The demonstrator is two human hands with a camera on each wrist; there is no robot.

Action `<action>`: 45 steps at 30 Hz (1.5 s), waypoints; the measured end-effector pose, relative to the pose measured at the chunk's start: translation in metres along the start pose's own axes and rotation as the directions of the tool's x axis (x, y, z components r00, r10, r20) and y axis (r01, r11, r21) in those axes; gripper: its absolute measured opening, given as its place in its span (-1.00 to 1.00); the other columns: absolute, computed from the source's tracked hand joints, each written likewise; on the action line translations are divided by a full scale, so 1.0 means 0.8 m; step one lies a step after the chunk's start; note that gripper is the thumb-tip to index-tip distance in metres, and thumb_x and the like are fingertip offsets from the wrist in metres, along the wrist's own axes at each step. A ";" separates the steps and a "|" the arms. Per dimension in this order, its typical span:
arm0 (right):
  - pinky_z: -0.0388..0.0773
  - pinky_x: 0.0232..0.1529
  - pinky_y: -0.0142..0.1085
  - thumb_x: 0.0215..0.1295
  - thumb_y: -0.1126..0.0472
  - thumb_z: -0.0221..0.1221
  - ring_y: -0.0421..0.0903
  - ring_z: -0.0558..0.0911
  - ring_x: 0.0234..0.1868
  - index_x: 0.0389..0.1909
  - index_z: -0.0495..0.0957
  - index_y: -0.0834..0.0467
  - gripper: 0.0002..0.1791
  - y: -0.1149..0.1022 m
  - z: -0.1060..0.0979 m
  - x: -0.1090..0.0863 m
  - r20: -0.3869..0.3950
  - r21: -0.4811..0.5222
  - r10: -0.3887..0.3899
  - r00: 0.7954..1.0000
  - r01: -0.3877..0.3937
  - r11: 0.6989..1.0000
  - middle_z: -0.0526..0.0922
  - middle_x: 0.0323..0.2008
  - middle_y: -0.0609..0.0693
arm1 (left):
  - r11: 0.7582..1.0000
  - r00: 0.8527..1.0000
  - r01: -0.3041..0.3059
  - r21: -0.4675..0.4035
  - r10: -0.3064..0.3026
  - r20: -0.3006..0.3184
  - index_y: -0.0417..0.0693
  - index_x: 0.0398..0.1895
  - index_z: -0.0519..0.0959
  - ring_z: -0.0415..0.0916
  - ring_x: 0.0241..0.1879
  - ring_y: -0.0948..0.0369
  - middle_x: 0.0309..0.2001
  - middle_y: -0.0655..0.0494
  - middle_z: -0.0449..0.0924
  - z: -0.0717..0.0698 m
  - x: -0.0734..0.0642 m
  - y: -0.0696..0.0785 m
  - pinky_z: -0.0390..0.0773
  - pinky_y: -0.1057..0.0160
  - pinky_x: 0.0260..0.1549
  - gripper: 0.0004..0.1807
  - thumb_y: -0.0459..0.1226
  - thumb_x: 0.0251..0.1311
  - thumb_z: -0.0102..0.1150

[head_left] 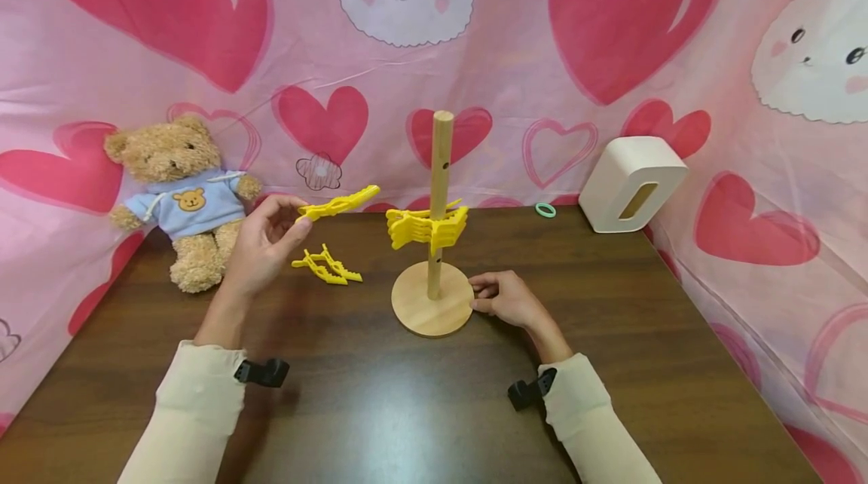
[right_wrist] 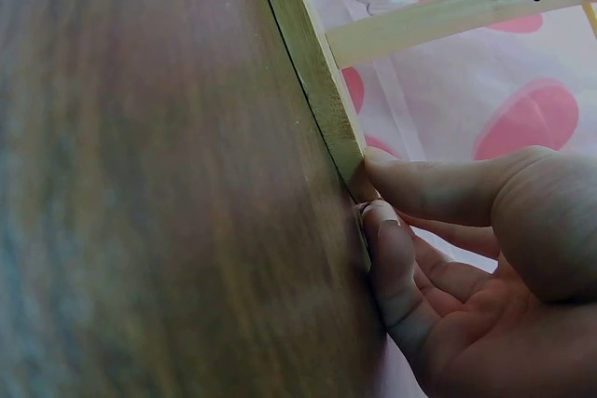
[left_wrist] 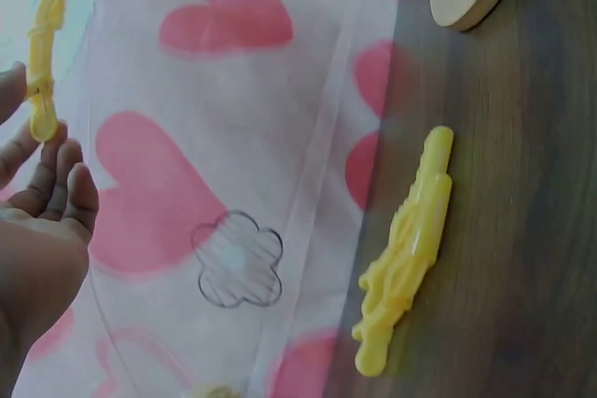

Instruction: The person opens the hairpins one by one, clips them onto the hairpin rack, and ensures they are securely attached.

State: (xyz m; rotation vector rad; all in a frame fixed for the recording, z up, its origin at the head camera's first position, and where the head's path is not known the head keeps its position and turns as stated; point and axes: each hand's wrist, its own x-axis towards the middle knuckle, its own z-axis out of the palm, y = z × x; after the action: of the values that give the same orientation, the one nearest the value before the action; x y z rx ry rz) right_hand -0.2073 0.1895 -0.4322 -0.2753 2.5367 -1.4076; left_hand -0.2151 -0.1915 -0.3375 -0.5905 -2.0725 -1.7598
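Observation:
My left hand (head_left: 261, 243) pinches one end of a yellow hair clip (head_left: 342, 201) between thumb and fingers, holding it up above the table, left of the wooden stand. Several more yellow clips (head_left: 410, 229) sit side by side at mid-height on the stand's post (head_left: 442, 160). With thumb and fingertips my right hand (head_left: 505, 299) grips the right edge of the round wooden base (head_left: 423, 318); the right wrist view shows the thumb (right_wrist: 429, 188) on the rim. Below the left hand, loose yellow clips (head_left: 328, 267) lie on the table.
A teddy bear (head_left: 193, 201) in a blue hoodie sits at the back left. A white box (head_left: 631, 186) with a slot stands at the back right, near a small green ring (head_left: 545, 209). Pink heart-patterned cloth (head_left: 515, 77) hangs behind the brown table (head_left: 380, 408).

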 end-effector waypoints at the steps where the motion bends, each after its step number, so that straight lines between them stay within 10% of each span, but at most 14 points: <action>1: 0.58 -0.37 -0.28 0.24 0.40 0.35 -0.05 0.63 -0.26 0.12 0.60 0.41 -0.58 0.000 0.000 0.000 0.000 0.000 0.001 1.000 -0.001 1.000 0.71 -0.11 0.20 | 1.000 1.000 0.006 0.028 -0.006 0.002 -0.40 -0.04 0.53 0.50 -0.23 0.26 -0.20 0.12 0.55 0.002 0.000 0.003 0.51 0.47 -0.25 -0.80 -0.54 0.29 0.20; 18: 0.58 -0.37 -0.29 0.25 0.39 0.35 -0.05 0.64 -0.25 0.13 0.59 0.41 -0.58 -0.001 0.001 0.001 -0.005 -0.014 0.001 1.000 -0.001 1.000 0.71 -0.10 0.21 | 1.000 0.999 -0.015 -0.011 0.015 0.030 -0.52 -0.01 0.55 0.56 -0.19 0.20 -0.20 0.11 0.63 0.027 0.007 0.027 0.57 0.42 -0.10 -0.68 -0.60 0.15 0.31; 45: 0.58 -0.38 -0.29 0.24 0.40 0.35 -0.07 0.64 -0.26 0.10 0.60 0.42 -0.59 0.000 0.001 0.001 -0.005 -0.002 -0.006 1.000 0.006 1.000 0.71 -0.11 0.21 | 0.963 0.983 -0.179 0.200 0.166 0.082 -0.27 -0.40 0.72 0.30 -0.53 0.21 -0.46 0.01 0.62 0.083 0.017 0.049 0.29 0.37 -0.59 -0.89 -0.49 0.03 0.50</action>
State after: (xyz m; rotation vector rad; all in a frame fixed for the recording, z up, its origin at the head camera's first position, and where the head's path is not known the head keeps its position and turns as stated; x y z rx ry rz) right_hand -0.2081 0.1891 -0.4328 -0.2803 2.5428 -1.4101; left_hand -0.2060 -0.1197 -0.3086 -0.7487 -2.1409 -1.4251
